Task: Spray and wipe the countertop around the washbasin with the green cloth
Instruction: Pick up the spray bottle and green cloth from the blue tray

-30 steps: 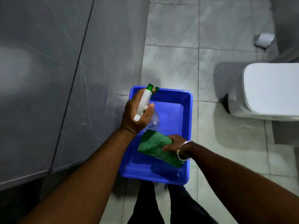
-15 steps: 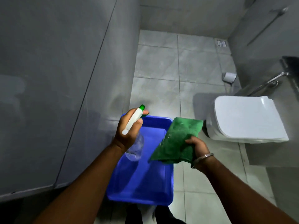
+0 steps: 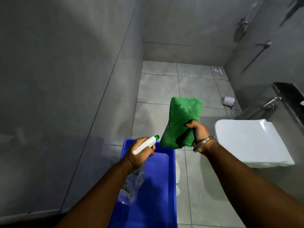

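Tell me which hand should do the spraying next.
Left. The left hand already grips the spray bottle at its trigger head, above the blue tub. The right hand is busy holding the green cloth.

Dim, cool light in a grey tiled bathroom.
Wide-angle distortion bends the walls (image 3: 65,79) at the frame edges; a soft bright patch on the far left, mild glare off the toilet lid (image 3: 246,142), shadows nearest the camera.
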Tool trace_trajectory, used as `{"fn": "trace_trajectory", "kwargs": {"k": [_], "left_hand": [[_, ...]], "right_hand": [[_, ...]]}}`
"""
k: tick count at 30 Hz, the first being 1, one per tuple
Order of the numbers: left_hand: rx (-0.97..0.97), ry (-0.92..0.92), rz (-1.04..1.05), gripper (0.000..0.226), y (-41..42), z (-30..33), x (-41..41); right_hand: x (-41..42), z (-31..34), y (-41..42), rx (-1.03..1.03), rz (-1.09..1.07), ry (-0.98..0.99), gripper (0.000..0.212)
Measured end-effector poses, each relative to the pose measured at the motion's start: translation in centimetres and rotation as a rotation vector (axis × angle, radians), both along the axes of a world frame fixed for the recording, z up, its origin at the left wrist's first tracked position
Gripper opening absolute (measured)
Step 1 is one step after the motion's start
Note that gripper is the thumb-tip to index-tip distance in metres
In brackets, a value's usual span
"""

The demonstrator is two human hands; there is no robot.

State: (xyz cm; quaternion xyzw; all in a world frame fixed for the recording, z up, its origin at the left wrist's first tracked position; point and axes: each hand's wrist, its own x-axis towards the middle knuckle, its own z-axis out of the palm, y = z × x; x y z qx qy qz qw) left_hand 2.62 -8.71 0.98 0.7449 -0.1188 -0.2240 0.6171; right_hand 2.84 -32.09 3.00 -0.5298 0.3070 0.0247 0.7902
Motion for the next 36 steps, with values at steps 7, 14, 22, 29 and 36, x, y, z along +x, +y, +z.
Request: {"fn": "trace_trajectory", "kwargs": {"k": [7,14,22,29,36], "left_hand": [[-0.034,-0.060,0.001,0.039,0.0,-0.3,0.0],[0.021,-0.046,0.081,0.026,-1.5,0.0,0.1],[0.038,-0.174,0.232,0.042,0.6,-2.3,-1.0],[0.034,-0.310,0.287,0.046,1.1,-4.7,-1.2],[0.067,-0.370,0.330,0.038,1.8,-7.4,-1.3]], "right_hand": [[-0.3,-0.4,-1.0,0.089,0.061,-0.056,0.027],[-1.0,-1.2,-1.4,0.109,0.078,-0.041,0.034],[-2.8,-3.1,-0.2,0.154,0.113,-0.013,0.041],[-5.9,-6.3,1.9,0.245,0.085,0.069,0.032],[-8.2,-8.6,2.9,0.232,0.090,0.153,0.037]]}}
